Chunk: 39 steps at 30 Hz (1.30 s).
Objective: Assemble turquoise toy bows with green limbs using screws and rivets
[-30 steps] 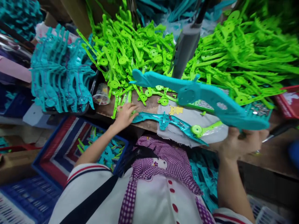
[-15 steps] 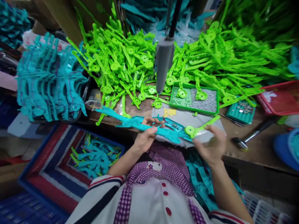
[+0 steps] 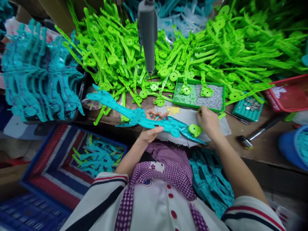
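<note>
My left hand (image 3: pixel 151 128) is wrapped round a long teal plastic toy shell (image 3: pixel 134 116), held slantwise above the table's front edge. Its thin end reaches up to the left. At its right end sits a lime-green plastic lever (image 3: pixel 194 130) with a round disc; my right forearm and hand cover part of its arm. My right hand (image 3: pixel 209 120) is closed, fingertips pinched low at the front rim of a green tray (image 3: pixel 199 110) of small metal pieces. What it holds, if anything, is hidden. Two more green levers lie across that tray.
A grey power screwdriver (image 3: pixel 148 38) hangs over heaped green levers (image 3: pixel 115 48). Teal shells (image 3: pixel 40 73) stand stacked at left. At right are a small teal tray (image 3: pixel 247 109), a hammer (image 3: pixel 246 141), a red tray (image 3: pixel 288 94) and a blue bucket (image 3: pixel 295 147). A lined crate (image 3: pixel 48 173) stands lower left.
My right hand has gone from open beside the lever to closed at the green tray's edge. The teal shell has tilted, its left end rising. The view has shifted slightly.
</note>
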{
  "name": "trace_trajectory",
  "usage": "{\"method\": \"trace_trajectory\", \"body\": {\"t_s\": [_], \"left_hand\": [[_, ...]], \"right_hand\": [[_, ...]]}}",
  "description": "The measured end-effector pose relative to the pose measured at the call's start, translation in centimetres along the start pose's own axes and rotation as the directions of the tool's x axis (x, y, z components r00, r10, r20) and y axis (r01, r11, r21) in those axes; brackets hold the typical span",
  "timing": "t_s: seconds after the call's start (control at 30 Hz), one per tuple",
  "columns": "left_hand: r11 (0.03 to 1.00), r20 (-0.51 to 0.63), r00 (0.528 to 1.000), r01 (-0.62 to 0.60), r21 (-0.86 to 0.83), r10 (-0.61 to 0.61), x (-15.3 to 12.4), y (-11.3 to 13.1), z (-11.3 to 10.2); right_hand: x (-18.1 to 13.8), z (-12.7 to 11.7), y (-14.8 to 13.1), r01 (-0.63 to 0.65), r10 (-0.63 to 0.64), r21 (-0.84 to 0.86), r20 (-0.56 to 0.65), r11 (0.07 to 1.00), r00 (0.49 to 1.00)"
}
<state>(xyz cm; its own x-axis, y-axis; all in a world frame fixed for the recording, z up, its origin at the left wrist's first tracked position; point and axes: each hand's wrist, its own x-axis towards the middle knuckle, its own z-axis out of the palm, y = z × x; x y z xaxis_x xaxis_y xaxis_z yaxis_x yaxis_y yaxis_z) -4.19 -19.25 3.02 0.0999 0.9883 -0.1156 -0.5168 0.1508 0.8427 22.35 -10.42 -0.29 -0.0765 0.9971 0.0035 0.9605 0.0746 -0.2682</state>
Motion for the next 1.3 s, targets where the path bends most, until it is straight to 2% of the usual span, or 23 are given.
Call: {"method": "trace_trajectory", "body": {"t_s": [0.07, 0.13, 0.2, 0.27, 0.33, 0.43, 0.6, 0.7, 0.83, 0.97, 1.03, 1.2, 1.3], "left_hand": [[1.0, 0.009, 1.0, -0.006, -0.005, 0.006, 0.3, -0.1, 0.2], [1.0, 0.018, 1.0, -0.025, -0.017, 0.026, 0.4, -0.2, 0.3], [0.998, 0.022, 0.998, -0.063, -0.029, 0.064, 0.3, -0.2, 0.3], [0.993, 0.008, 0.994, -0.112, -0.038, 0.113, 0.2, -0.4, 0.4], [0.988, -0.018, 0.988, -0.153, -0.025, 0.152, 0.1, -0.5, 0.4], [0.982, -0.038, 0.981, -0.188, 0.037, 0.189, -0.2, -0.7, 0.3], [0.944, 0.025, 0.951, -0.31, 0.114, 0.309, -0.6, -1.4, -0.7], [0.921, 0.037, 0.933, -0.358, 0.155, 0.357, -0.8, -1.6, -1.1], [0.909, 0.067, 0.928, -0.373, 0.189, 0.367, -0.9, -1.2, -1.0], [0.913, 0.083, 0.934, -0.357, 0.196, 0.347, -1.0, -0.9, -0.7], [0.916, 0.105, 0.932, -0.361, 0.176, 0.347, -1.1, -0.9, -0.6], [0.893, 0.138, 0.899, -0.432, 0.128, 0.415, -1.3, -1.2, -0.7], [0.892, 0.112, 0.903, -0.428, 0.143, 0.415, -1.0, -0.6, -1.0]], "right_hand": [[-1.0, -1.4, 0.0, 0.011, 0.005, 0.272, -0.06, 0.962, 0.998], [-2.6, -2.8, -0.6, 0.004, 0.063, 0.577, -0.095, 0.816, 0.993], [-4.6, -3.7, -1.9, -0.021, 0.111, 0.763, -0.067, 0.646, 0.992], [-6.4, -3.9, -3.6, -0.05, 0.128, 0.841, -0.023, 0.538, 0.991], [-7.5, -3.5, -5.3, -0.065, 0.118, 0.879, 0.01, 0.473, 0.993], [-8.0, -2.6, -6.9, -0.066, 0.086, 0.907, 0.034, 0.416, 0.996], [-7.6, -1.4, -7.5, -0.096, 0.039, 0.94, 0.088, 0.327, 0.995], [-7.6, -1.2, -7.8, -0.114, 0.055, 0.941, 0.102, 0.319, 0.993], [-7.7, -1.1, -8.4, -0.088, 0.13, 0.937, 0.046, 0.337, 0.99], [-7.8, -0.8, -8.6, -0.055, 0.125, 0.928, 0.009, 0.368, 0.992], [-7.9, -0.6, -8.5, -0.017, 0.1, 0.907, -0.028, 0.42, 0.995], [-8.2, -0.3, -8.6, 0.147, -0.022, 0.769, -0.171, 0.623, 0.985], [-8.1, -0.4, -8.9, 0.223, -0.088, 0.718, -0.221, 0.66, 0.971]]}}
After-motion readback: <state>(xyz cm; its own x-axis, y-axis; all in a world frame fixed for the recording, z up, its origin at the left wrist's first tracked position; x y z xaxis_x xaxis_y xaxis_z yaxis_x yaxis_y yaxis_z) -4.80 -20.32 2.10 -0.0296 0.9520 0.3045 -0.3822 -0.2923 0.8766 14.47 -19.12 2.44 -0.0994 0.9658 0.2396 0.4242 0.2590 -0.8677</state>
